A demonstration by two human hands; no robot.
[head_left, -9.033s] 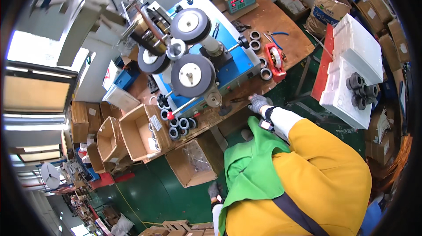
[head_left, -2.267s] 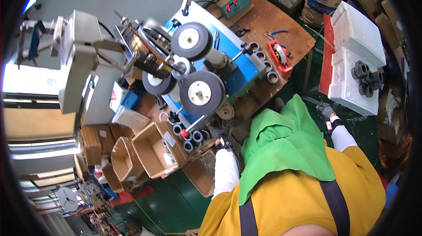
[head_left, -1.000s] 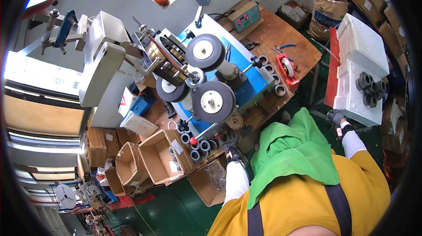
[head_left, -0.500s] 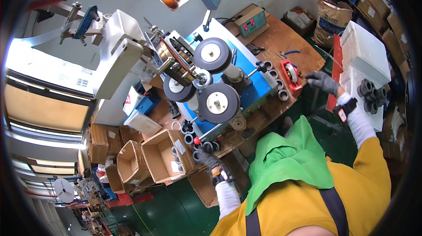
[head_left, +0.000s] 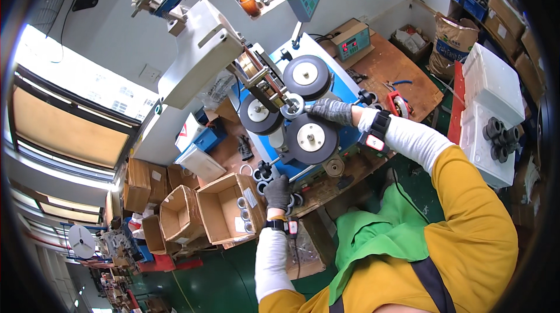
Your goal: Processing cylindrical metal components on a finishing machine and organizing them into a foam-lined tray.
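Between the black rollers of a winding machine sits a grey-white ring (head_left: 292, 106). My gloved right hand (head_left: 329, 111) reaches in from the right, fingers together and tips gripping the ring's right edge. At the machine's front left, my gloved left hand (head_left: 278, 191) is closed around the end of a metal lever (head_left: 304, 173), its knob hidden in the fingers. Several loose rings (head_left: 261, 186) lie on the bench just left of that hand. One black roller (head_left: 310, 139) is directly below my right hand, another black roller (head_left: 306, 77) above it.
Open cardboard boxes (head_left: 204, 199) stand left of my left hand. A red tape holder (head_left: 401, 105) and pliers (head_left: 401, 82) lie on the wooden bench (head_left: 402, 62). The control box (head_left: 353, 43) sits behind. White foam boxes (head_left: 493, 88) with a stack of black rings (head_left: 499, 138) are at right.
My right hand has moved left from beyond the bench's right end to the ring in the machine. My left hand now covers the lever's red knob, which showed earlier. The view has shifted slightly.
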